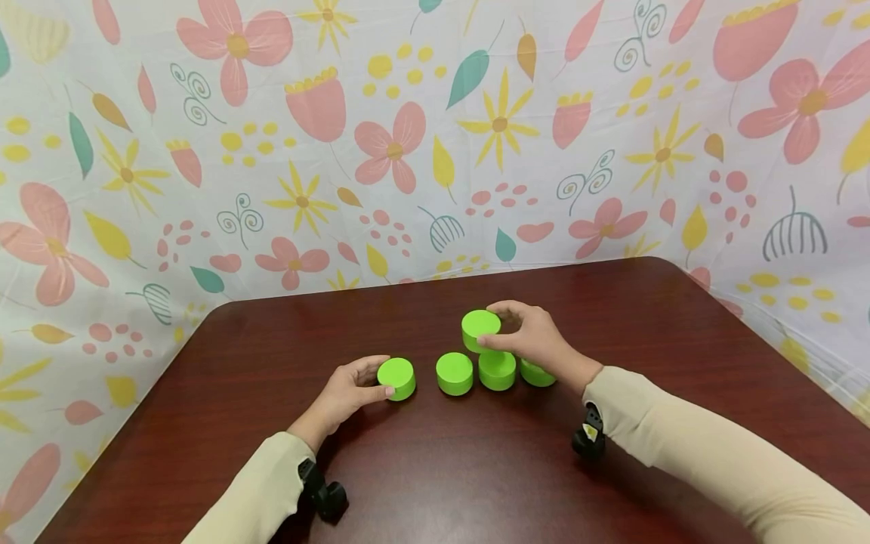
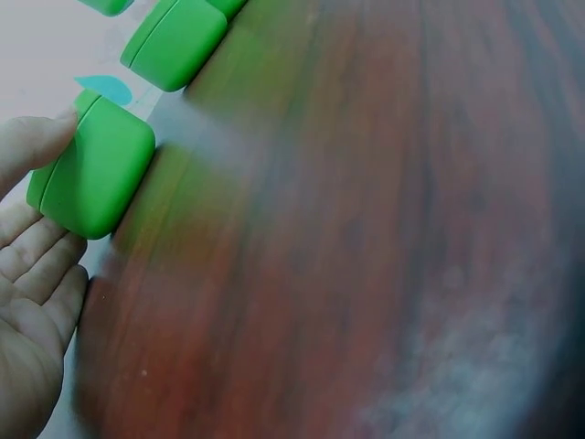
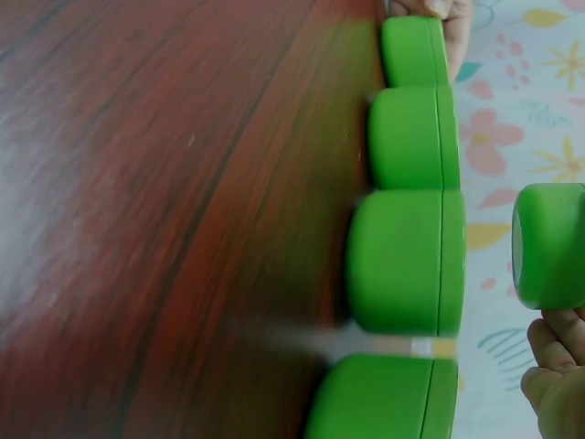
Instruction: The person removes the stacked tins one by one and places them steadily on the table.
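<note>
Left hand (image 1: 347,393) rests on the dark wooden table (image 1: 435,468), thumb and fingers curled round the leftmost green block (image 1: 397,377), which sits flat on the surface; the left wrist view shows the same: thumb on top, fingers loosely beside the block's end, palm partly open. Right hand (image 1: 533,338) pinches a raised green block (image 1: 481,329) between thumb and fingertips, held in the air above and slightly behind the row, not touching anything below as far as the right wrist view shows. On the table: second block (image 1: 454,373) just right of the left hand's block with a small gap, third block (image 1: 497,369) close beside it, fourth block (image 1: 537,373) mostly hidden under the right hand. Right wrist view shows the row near-touching, edges roughly aligned. Progress, as a judgement: a base row of four looks laid out, one block is airborne over the third, so an upper layer is starting and not yet seated; the leftmost block stands a bit apart from the others and may need closing up. No stacked block is in place yet. Containers: none in view, blocks are solid-looking round-edged pucks, nothing held inside anything. Floral cloth backdrop (image 1: 435,136) behind the table. Wrist-mounted camera units (image 1: 588,437) show on both sleeves.
</note>
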Demonstrator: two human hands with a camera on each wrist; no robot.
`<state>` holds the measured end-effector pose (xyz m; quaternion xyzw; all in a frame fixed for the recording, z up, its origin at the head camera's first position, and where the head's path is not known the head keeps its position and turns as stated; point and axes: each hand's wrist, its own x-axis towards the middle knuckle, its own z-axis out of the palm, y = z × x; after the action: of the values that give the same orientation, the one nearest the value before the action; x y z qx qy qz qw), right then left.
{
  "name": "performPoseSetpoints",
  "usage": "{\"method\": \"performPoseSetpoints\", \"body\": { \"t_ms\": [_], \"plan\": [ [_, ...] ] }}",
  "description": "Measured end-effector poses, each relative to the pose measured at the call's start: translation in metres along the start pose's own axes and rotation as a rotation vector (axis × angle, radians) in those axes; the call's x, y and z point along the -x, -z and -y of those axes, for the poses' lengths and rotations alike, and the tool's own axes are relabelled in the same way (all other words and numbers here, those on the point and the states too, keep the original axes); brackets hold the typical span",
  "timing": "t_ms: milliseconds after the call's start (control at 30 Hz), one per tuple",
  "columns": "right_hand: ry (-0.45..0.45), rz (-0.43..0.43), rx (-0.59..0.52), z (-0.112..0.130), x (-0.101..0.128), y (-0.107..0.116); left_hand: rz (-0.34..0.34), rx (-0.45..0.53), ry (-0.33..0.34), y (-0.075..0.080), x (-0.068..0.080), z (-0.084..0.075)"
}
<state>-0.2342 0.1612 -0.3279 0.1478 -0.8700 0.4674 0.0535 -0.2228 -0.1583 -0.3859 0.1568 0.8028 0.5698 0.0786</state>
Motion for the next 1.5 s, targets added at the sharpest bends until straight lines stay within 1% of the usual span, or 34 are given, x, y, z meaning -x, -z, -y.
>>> {"method": "performPoseSetpoints", "body": {
  "t_ms": [133,733,1000,1500],
  "plan": [
    [-0.019,-0.007,0.024,-0.005,0.003,0.008,0.001,0.001,0.012,0.001,0.000,0.000],
    [-0.077,-0.088,0.079,-0.021,0.014,0.043,-0.007,0.008,0.005,0.002,-0.003,-0.003],
    [-0.088,-0.120,0.106,-0.029,0.024,0.053,-0.004,0.012,0.012,0.001,-0.001,-0.002],
    [-0.109,-0.178,0.116,-0.042,0.043,0.068,-0.005,0.020,0.006,-0.001,0.000,-0.001]
  ]
}}
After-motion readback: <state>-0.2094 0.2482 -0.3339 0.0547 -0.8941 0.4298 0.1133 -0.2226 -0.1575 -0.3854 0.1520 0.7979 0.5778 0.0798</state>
